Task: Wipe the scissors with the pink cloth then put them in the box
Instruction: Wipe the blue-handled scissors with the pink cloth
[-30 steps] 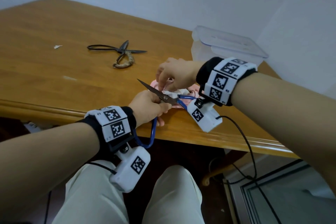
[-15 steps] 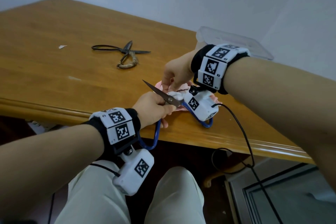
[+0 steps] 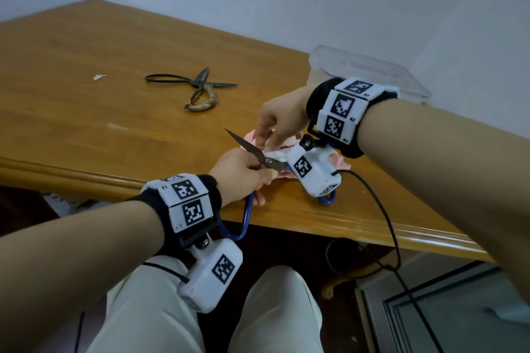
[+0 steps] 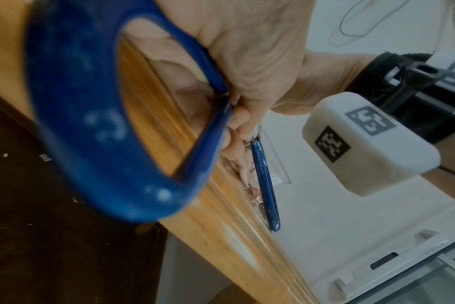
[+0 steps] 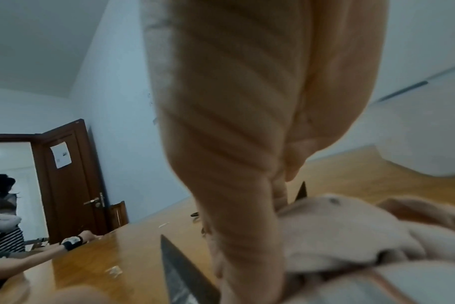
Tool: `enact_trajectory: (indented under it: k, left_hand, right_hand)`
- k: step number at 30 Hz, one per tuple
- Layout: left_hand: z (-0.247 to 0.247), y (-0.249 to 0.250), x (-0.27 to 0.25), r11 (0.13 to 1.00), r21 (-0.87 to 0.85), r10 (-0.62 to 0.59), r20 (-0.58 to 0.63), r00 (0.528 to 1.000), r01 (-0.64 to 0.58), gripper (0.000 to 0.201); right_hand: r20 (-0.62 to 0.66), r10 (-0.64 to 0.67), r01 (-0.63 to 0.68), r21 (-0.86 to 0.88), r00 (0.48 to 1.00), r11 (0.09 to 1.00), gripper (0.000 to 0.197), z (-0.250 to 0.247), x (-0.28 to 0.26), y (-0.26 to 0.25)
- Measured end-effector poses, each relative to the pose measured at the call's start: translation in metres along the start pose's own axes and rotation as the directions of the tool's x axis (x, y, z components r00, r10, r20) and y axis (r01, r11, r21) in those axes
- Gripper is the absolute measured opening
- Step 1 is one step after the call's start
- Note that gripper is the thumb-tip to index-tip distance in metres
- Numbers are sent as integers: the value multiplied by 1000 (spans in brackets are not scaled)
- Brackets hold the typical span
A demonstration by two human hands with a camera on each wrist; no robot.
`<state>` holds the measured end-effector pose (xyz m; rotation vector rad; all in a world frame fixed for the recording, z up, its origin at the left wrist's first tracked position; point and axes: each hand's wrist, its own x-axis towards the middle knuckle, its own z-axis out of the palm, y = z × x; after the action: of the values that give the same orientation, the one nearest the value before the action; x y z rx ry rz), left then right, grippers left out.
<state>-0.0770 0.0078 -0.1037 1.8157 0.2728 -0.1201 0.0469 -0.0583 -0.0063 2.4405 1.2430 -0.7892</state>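
Our left hand (image 3: 241,175) was curled around the blue-handled steel scissors (image 3: 269,163) near their pivot, gripping them at the near edge of the honey-coloured wooden table (image 3: 86,112). The scissors were spread open: one blade pointed up and away to the left, one blue loop hung below the table edge beside our left wrist, and the other loop rested on the tabletop under the right wrist camera. Our right hand (image 3: 282,120) was bent downward just beyond the left, its fingertips pinching the crumpled pink cloth (image 3: 339,162), which lay bunched on the table against the scissors' blades. From the right wrist view we saw the cloth (image 5: 351,230) piled beneath the fingers (image 5: 234,164), a blade tip poking up behind it and another blade in front. The clear plastic box with its lid on (image 3: 370,71) stood at the far right of the table, well apart from the scissors. A second pair, old dark iron scissors with a wrapped handle (image 3: 198,89), lay open farther back on the table, near a small white scrap (image 3: 99,76).
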Motion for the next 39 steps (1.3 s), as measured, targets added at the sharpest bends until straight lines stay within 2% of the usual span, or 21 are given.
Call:
enact_trajectory:
  k: [8, 10, 14, 19, 28, 34, 39]
  left_hand:
    - [1, 2, -1, 1000, 19, 14, -6, 1000, -14, 21]
    - [0, 2, 0, 1000, 24, 8, -11, 1000, -8, 22]
    - [1, 3, 0, 1000, 18, -1, -1, 1000, 1, 22]
    - [1, 1, -2, 1000, 13, 17, 0, 1000, -17, 21]
    - [1, 4, -2, 999, 46, 15, 16, 1000, -16, 21]
    - [0, 6, -4, 996, 81, 14, 86, 996, -21, 16]
    - [-1, 9, -3, 995, 103, -13, 95, 995, 3, 17]
  right_hand:
    - [1, -4, 3, 74, 1000, 997, 21, 0, 1, 10]
    - [-20, 13, -11, 95, 1000, 995, 18, -1, 2, 14]
    - [-96, 79, -69, 99, 992, 993, 24, -6, -1, 21]
    - [-6, 3, -2, 96, 1000, 995, 12, 1, 1, 16]
    - [-89, 62, -45, 182, 994, 982, 10, -6, -4, 31]
    - [-27, 73, -66, 206, 997, 976, 11, -5, -11, 36]
    - [-49, 65, -46, 324, 997, 945, 9, 2, -10, 48]
